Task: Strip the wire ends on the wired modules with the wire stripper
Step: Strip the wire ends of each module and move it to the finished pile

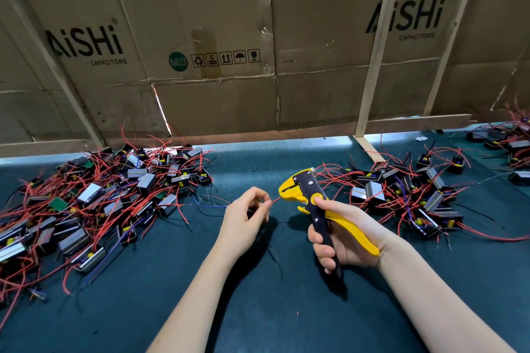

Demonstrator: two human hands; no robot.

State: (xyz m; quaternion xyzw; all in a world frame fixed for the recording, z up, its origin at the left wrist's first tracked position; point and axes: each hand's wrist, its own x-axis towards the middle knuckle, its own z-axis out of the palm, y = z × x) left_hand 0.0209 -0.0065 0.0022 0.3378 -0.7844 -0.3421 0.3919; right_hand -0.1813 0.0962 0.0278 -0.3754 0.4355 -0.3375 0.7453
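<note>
Fingers (265, 205) of our left hand (243, 223) pinch a thin red wire (276, 199) near its tip, while our right hand (341, 238) grips the wire stripper (311, 200), its mouth at that tip. Light and limp, the wire wants holding close behind its end. Beyond, wired modules (94, 195) lie heaped across the worktop (172, 281).

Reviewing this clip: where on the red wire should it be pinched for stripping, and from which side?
Probably just behind its free end, from the left, as the left hand pinches the red wire now. Its tip points right toward the wire stripper head, which the right hand holds.
</note>
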